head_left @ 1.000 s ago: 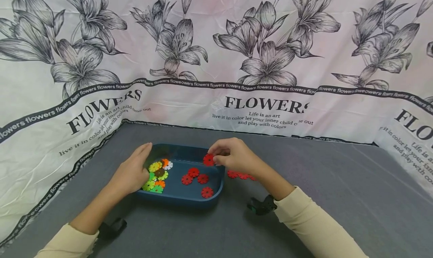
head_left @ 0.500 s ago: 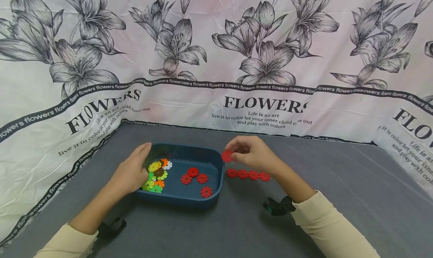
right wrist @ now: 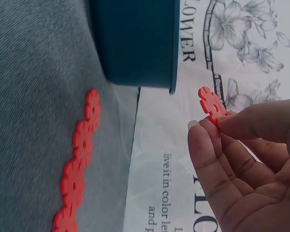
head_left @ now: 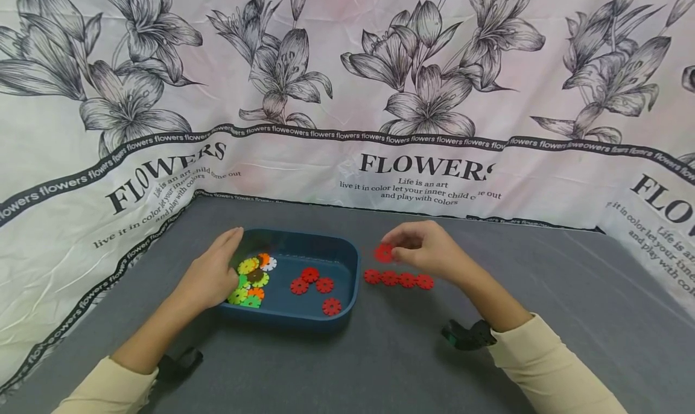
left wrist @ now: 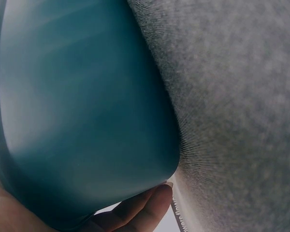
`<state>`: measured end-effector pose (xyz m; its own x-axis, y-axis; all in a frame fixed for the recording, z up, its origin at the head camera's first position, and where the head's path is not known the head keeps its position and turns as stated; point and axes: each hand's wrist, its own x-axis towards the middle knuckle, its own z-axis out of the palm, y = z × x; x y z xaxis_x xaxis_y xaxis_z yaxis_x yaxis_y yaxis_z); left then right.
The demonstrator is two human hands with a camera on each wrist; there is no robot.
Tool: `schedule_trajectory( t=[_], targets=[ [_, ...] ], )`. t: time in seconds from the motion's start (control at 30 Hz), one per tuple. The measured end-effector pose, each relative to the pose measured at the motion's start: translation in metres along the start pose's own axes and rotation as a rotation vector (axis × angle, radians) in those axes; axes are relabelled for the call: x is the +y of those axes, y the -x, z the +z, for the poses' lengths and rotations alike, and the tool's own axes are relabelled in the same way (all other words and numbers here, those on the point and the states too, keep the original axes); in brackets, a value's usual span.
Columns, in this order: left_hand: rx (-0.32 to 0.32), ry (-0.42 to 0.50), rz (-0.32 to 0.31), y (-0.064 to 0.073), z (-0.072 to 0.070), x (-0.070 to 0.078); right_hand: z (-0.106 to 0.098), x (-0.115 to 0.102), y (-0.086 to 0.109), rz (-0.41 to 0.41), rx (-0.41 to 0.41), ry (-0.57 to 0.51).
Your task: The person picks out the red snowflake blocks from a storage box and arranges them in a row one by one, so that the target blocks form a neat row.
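Going by the head cam w/ 12 o'clock = away from the person: the red disc (head_left: pixel 384 253) in hand is up in the air off the tray's 2-3 o'clock side, a bit blurry, tilted so its face looks back at the cam; it's round, so no long axis tbh. Just toward 6 from it, a row of four red discs (head_left: pixel 406 280) lies flat on the table (head_left: pixel 353 372), long axis approx 9-to-3, edges touching afaict. The blue tray (head_left: pixel 304 322) runs 9-to-3 too, w/ a multicolor pile (head_left: pixel 255 276) at its 9 o'clock end, three loose red discs (head_left: pixel 310 274) bunched right of center and a single red disc (head_left: pixel 332 306) near 4-5. Hands: R hand (head_left: pixel 428 251) pinches the disc btwn thumb and fingertips, barely a gap. L hand (head_left: pixel 214 272) grips the tray's 9 o'clock end, thumb by the inside, fingers along the outer wall.
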<state>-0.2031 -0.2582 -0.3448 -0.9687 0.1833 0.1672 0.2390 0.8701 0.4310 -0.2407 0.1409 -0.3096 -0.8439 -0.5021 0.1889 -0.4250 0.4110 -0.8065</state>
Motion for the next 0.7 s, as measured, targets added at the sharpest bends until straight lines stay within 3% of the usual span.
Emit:
schedule_trajectory(
  t=[0.7],
  targets=[
    [-0.008,0.002,-0.014,0.001,-0.001,0.003,-0.028,0.025,0.035,0.081,-0.022,0.14]
  ],
)
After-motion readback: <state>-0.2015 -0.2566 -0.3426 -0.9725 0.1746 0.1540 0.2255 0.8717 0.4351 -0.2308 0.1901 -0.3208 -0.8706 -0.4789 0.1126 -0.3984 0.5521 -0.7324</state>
